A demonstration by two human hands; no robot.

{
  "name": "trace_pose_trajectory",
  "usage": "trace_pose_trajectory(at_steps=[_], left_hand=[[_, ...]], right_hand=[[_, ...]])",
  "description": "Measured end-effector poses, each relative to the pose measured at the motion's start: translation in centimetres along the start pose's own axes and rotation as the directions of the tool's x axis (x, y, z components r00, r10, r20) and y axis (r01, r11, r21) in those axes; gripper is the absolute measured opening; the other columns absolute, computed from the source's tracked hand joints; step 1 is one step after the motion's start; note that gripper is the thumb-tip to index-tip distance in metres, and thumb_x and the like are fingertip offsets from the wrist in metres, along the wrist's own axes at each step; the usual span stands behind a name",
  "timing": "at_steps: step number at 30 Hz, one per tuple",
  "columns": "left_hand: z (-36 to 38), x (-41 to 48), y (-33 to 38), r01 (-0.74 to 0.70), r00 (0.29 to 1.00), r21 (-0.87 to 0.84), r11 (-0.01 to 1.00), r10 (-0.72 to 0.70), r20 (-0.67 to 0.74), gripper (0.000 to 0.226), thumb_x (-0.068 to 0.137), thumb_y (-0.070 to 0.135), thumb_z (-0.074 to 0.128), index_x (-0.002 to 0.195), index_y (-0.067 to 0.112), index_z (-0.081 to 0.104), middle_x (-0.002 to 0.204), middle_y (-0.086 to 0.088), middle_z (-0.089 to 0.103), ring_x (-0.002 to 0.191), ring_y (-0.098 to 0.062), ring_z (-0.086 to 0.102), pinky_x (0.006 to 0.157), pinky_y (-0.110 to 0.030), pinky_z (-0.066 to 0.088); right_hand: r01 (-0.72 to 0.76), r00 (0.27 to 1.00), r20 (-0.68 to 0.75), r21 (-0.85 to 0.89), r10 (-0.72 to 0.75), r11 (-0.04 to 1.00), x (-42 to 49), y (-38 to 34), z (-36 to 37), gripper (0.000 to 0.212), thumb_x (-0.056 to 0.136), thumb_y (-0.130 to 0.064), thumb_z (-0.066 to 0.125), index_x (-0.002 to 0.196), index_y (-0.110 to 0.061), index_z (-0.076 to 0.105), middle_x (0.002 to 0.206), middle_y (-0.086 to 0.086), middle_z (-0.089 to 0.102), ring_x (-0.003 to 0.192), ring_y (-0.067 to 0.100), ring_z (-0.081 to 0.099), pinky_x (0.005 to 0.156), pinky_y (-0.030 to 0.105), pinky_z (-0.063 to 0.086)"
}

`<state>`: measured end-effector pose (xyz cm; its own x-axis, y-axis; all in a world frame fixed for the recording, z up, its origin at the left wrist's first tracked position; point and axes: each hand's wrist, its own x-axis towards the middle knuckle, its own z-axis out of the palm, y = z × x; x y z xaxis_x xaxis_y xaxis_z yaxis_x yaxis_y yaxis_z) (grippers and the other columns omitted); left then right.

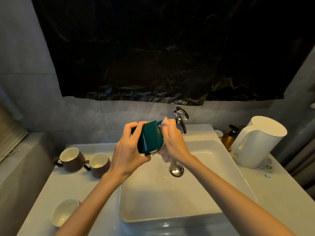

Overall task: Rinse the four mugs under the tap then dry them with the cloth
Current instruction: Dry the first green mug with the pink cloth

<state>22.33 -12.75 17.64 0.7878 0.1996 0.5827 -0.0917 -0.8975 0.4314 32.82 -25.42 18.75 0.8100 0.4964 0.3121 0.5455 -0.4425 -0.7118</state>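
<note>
In the head view, the left hand [127, 149] is gripping the tilted green mug [150, 137] above the sink [153, 201], and the right hand [173, 142] is clutching the pink cloth [166, 156] against its side. A brown mug [72, 158], a second brown mug [99, 163] and a third mug [64, 212] are sitting along the left edge of the tabletop [81, 186].

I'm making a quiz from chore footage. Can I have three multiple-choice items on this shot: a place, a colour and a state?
1. Where do the two brown mugs stand?
A) on the counter left of the sink
B) inside the kettle
C) under the tap

2. What colour is the held mug?
A) white
B) brown
C) dark green

3. What is the right hand doing?
A) hanging idle
B) pressing the cloth to the mug
C) turning a knob

Answers: 1 A, both sit on the counter, outside the sink; 2 C, its wall is dark green; 3 B, its fingers curl round the cloth at the mug's side.
</note>
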Motion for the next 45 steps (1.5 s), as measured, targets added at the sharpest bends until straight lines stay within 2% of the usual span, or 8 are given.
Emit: trace_pose_trajectory(at_steps=[5,9,12,18,24,28,39,45], left_hand=[[0.1,-0.1,0.0,0.063,0.997,-0.032,0.998,-0.064,-0.037,0.101,0.050,0.021,0.089,0.137,0.019,0.040,0.126,0.002,0.038,0.100,0.000,0.040,0.071,-0.003,0.041],[0.3,-0.3,-0.1,0.139,0.987,-0.098,0.985,-0.146,-0.068,0.098,0.049,0.022,0.089,0.135,0.016,0.043,0.123,0.002,0.041,0.101,0.002,0.041,0.069,0.004,0.038],[0.2,-0.1,-0.1,0.176,0.979,-0.116,0.978,-0.186,-0.086,0.097,0.049,0.023,0.089,0.135,0.019,0.043,0.121,0.004,0.042,0.098,0.004,0.039,0.067,0.002,0.037],[-0.9,0.9,0.0,0.207,0.974,-0.122,0.971,-0.217,-0.073,0.095,0.053,0.028,0.088,0.136,0.024,0.041,0.122,0.012,0.038,0.102,0.004,0.041,0.069,0.003,0.033],[-1.4,1.3,-0.3,0.163,0.986,-0.052,0.985,-0.165,-0.035,0.097,0.054,0.020,0.087,0.138,0.023,0.040,0.129,0.008,0.040,0.105,0.004,0.039,0.067,-0.001,0.032],[-1.3,1.2,-0.2,0.066,0.998,0.002,0.998,-0.066,0.006,0.096,0.054,0.021,0.085,0.139,0.019,0.040,0.128,0.005,0.041,0.105,-0.007,0.048,0.071,-0.014,0.041],[-1.4,0.9,-1.1,0.130,0.991,-0.039,0.991,-0.129,0.017,0.096,0.052,0.023,0.087,0.136,0.022,0.040,0.126,0.008,0.041,0.100,-0.004,0.046,0.070,-0.006,0.037],[-1.2,1.2,-0.4,0.049,0.998,-0.005,0.999,-0.049,0.048,0.093,0.055,0.023,0.085,0.136,0.023,0.040,0.127,0.008,0.039,0.101,-0.010,0.052,0.073,-0.027,0.054]], right_hand=[[0.053,0.993,-0.114,0.133,-0.038,0.990,-1.0,-0.2,1.0,0.024,0.105,-0.024,0.033,0.111,-0.004,0.046,0.096,-0.004,0.051,0.088,0.004,0.054,0.070,0.013,0.049],[0.021,0.999,-0.044,0.271,-0.010,0.962,-1.8,-0.7,0.7,0.019,0.105,-0.030,0.033,0.113,-0.015,0.042,0.081,0.013,0.055,0.060,0.011,0.056,0.048,0.023,0.047],[-0.002,0.998,-0.053,0.379,0.024,0.925,-2.7,-1.1,0.3,0.017,0.104,-0.022,0.038,0.113,-0.009,0.046,0.081,-0.002,0.048,0.059,-0.004,0.055,0.049,0.013,0.043],[0.274,0.931,-0.251,0.004,-0.264,0.962,-3.0,1.8,-0.1,0.019,0.092,-0.013,0.063,0.110,-0.013,0.068,0.101,-0.004,0.053,0.093,-0.005,0.051,0.074,0.010,0.045],[0.360,0.901,-0.279,0.052,-0.332,0.932,-0.4,-0.7,-3.4,0.022,0.093,-0.016,0.063,0.113,-0.016,0.072,0.105,-0.005,0.067,0.098,-0.003,0.057,0.080,0.010,0.046],[0.430,0.902,-0.028,-0.030,-0.431,0.902,1.0,-2.0,-2.7,0.035,0.096,-0.007,0.053,0.129,-0.016,0.061,0.132,-0.002,0.060,0.120,0.008,0.050,0.103,0.016,0.034],[0.631,0.775,0.036,-0.083,-0.630,0.771,-2.3,1.3,-0.7,0.044,0.083,0.008,0.064,0.121,-0.013,0.067,0.131,0.003,0.061,0.119,0.022,0.053,0.101,0.028,0.044],[0.483,0.871,-0.043,-0.099,-0.489,0.870,0.6,-0.4,-0.9,0.044,0.093,0.001,0.052,0.132,-0.017,0.059,0.136,-0.002,0.057,0.116,0.023,0.054,0.102,0.027,0.040]])
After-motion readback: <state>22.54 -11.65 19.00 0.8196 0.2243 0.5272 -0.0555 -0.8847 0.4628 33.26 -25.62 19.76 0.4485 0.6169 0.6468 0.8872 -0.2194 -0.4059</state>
